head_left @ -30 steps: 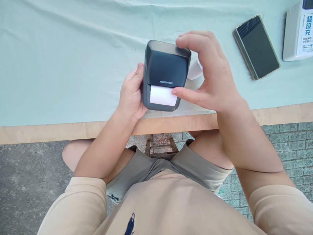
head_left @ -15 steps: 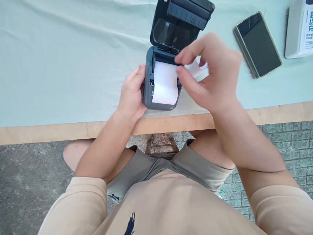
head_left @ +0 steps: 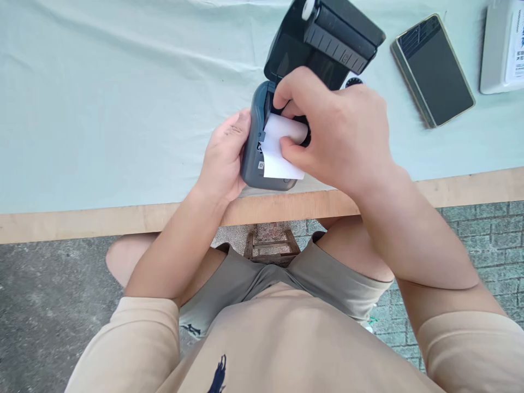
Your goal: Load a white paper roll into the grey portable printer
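A dark label printer (head_left: 254,164) rests near the table's front edge, its lid (head_left: 286,54) swung up and away from me. My left hand (head_left: 225,155) is wrapped round the printer's left side, thumb along the edge. Inside the bay sits a white paper roll (head_left: 282,158), with its loose end lying over the printer's front. Reaching in from the right, my right hand (head_left: 335,125) grips the roll, thumb at the near side and fingers at the far side. Part of the bay is hidden behind that hand.
A smartphone (head_left: 436,71) lies on the right of the pale cloth (head_left: 123,109). Beyond it at the right edge stands a white box (head_left: 497,52) with printed text. A small round dark-and-white item (head_left: 354,82) shows behind my right hand. The table's wooden edge (head_left: 82,218) runs across the front.
My right hand has moved from the bay's right side into it and closed on the paper roll. The printer has turned clockwise and shifted slightly right, with my left hand still holding it.
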`<act>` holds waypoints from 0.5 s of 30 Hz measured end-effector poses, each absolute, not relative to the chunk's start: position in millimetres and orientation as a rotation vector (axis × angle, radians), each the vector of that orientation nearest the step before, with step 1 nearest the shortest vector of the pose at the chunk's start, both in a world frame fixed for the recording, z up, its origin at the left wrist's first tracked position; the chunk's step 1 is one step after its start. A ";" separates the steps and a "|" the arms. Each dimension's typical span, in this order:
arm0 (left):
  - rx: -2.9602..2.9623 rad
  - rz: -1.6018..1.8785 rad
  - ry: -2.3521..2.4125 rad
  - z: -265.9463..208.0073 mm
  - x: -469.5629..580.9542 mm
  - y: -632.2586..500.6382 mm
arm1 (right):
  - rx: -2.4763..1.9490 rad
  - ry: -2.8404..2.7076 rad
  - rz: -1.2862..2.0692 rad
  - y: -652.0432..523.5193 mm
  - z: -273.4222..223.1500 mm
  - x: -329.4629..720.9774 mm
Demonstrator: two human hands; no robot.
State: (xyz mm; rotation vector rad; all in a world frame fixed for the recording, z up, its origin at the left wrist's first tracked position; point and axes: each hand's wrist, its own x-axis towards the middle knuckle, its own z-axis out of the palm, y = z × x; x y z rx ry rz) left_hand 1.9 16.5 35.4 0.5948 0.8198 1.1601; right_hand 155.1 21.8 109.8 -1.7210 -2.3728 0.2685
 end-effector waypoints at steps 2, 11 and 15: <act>0.586 1.157 0.836 32.8 1.8 18.2 | -1.605 -2.279 0.465 21.3 112.8 160.8; 0.541 1.221 0.808 22.6 -5.2 30.6 | -1.168 -1.211 0.864 47.4 106.8 209.9; 0.523 1.200 0.805 24.3 -5.4 31.1 | -1.421 -0.955 0.760 67.1 92.3 241.2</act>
